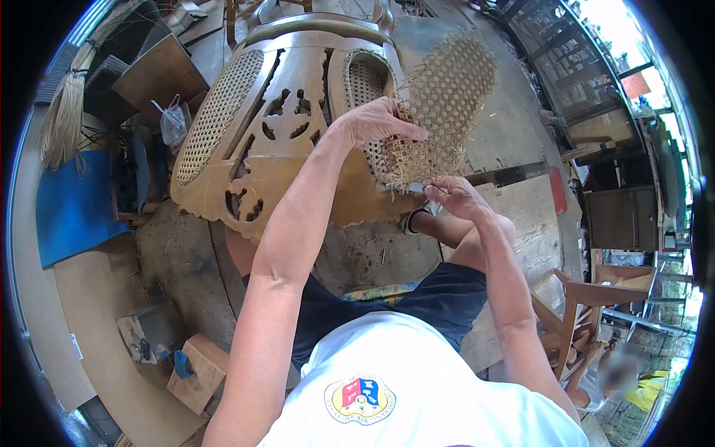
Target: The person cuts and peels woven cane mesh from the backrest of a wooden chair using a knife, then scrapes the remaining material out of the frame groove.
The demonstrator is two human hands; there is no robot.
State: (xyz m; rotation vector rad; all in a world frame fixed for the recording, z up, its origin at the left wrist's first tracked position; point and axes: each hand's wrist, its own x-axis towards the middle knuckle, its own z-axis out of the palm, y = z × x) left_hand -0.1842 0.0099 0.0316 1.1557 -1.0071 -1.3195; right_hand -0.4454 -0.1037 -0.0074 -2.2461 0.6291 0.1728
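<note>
A carved wooden chair back (290, 167) lies across the upper middle, with a woven cane panel (221, 115) on its left side. An old piece of woven cane (454, 89), frayed at its lower end, stands out from the right-hand opening. My left hand (380, 123) is closed on the frayed part of this cane, thumb stretched across it. Below and to the right, my right hand (456, 197) pinches a small metal tool (418, 188) at the panel's lower edge. The tool's grip is mostly hidden by the fingers.
Bundled cane strands (65, 112) hang at the upper left beside a plastic bag (172, 123). Wooden blocks (199, 371) lie at the lower left. A wooden chair frame (596, 294) stands at the right, near another person (596, 380). Plywood (525, 246) lies right of my knee.
</note>
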